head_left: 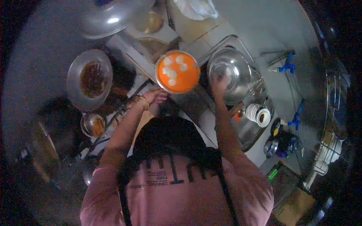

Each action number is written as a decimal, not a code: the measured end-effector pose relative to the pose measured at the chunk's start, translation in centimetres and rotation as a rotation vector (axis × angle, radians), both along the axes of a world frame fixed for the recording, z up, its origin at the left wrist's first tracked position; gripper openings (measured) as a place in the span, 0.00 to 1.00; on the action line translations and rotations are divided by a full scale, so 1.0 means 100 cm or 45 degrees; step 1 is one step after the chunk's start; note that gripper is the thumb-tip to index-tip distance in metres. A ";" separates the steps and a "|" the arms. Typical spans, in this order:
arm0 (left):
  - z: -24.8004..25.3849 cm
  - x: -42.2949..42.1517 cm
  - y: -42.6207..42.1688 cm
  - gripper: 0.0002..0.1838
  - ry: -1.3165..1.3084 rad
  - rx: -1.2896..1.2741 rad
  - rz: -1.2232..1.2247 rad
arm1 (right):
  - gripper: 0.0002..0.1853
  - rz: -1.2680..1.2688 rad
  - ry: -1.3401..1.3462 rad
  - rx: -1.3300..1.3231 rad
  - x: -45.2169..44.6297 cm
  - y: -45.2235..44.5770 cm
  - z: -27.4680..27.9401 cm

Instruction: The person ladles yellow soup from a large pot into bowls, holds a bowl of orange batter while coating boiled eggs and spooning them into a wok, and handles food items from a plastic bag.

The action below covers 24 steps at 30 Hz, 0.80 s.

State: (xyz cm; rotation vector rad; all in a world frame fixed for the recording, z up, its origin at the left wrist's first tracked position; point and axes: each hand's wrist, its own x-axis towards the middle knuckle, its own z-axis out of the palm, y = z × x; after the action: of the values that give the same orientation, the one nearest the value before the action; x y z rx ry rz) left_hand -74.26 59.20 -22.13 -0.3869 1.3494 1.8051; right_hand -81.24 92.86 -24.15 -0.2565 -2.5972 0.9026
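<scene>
My left hand (156, 96) is at the lower left rim of a round metal pan (190, 86) holding orange liquid with several white pieces in it. Its fingers look closed together at the rim; whether they grip it is hard to tell. Further right, my right hand (220, 83) reaches into a large metal bowl (241, 81). Its fingers are blurred over something pale at the bottom of the bowl, and what they hold, if anything, cannot be made out.
A metal bowl with brown residue (75, 77) is at the left, above a small bowl of orange-brown food (85, 126). Stacked white dishes (263, 118) sit in the sink (247, 135). Blue taps (289, 67) are on the right, a large lid (102, 22) at the upper left.
</scene>
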 end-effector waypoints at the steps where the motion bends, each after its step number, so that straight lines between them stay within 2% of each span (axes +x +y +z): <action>1: 0.014 -0.003 0.008 0.20 -0.005 0.006 -0.001 | 0.26 0.077 -0.137 -0.097 -0.024 -0.014 0.002; 3: 0.035 -0.006 0.023 0.19 0.034 -0.305 0.167 | 0.26 0.172 -0.281 -0.186 -0.058 -0.028 0.009; 5: 0.012 -0.005 0.025 0.19 0.053 -0.273 0.247 | 0.24 0.607 -0.629 -0.232 -0.077 -0.034 0.005; 7: 0.004 -0.003 0.027 0.20 0.063 -0.243 0.320 | 0.22 0.527 -0.661 -0.283 -0.071 -0.046 0.026; 9: 0.012 -0.008 0.034 0.22 -0.115 -0.262 0.450 | 0.19 0.456 -0.683 -0.319 -0.062 -0.054 0.026; 11: -0.021 -0.007 0.030 0.22 -0.117 -0.229 0.563 | 0.14 0.543 -0.334 -0.792 -0.047 -0.066 0.011; 12: -0.033 -0.003 0.030 0.21 -0.115 -0.203 0.654 | 0.14 0.560 -0.348 -0.789 -0.036 -0.083 0.027; 14: -0.013 -0.003 0.033 0.20 -0.142 -0.249 0.740 | 0.10 0.729 -0.135 -0.470 -0.014 -0.119 0.079; 15: -0.006 -0.006 0.036 0.19 -0.147 -0.298 0.818 | 0.10 0.743 -0.138 -0.473 -0.017 -0.120 0.070; 17: -0.015 -0.004 0.034 0.15 -0.033 -0.353 0.820 | 0.11 0.806 -0.410 -0.224 -0.023 -0.121 0.047; 19: -0.042 -0.009 0.028 0.13 -0.008 -0.311 0.850 | 0.11 0.770 -0.375 -0.207 -0.019 -0.113 0.080; 20: -0.022 -0.008 0.030 0.12 -0.012 -0.396 0.784 | 0.11 0.717 -0.340 -0.184 -0.015 -0.103 0.094; 21: -0.029 -0.007 0.030 0.12 -0.013 -0.395 0.791 | 0.11 0.724 -0.341 -0.182 -0.011 -0.090 0.096; 23: -0.040 -0.006 0.031 0.12 -0.064 -0.386 0.840 | 0.11 0.992 -0.237 -0.116 -0.005 -0.063 0.097; 24: -0.035 -0.007 0.031 0.12 -0.064 -0.384 0.849 | 0.11 1.000 -0.236 -0.113 0.000 -0.058 0.096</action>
State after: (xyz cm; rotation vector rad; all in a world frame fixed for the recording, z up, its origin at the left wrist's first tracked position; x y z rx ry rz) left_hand -74.92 62.33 -25.62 -1.1457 1.5770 2.0845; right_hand -81.27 87.04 -14.59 0.7463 -2.8517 1.2826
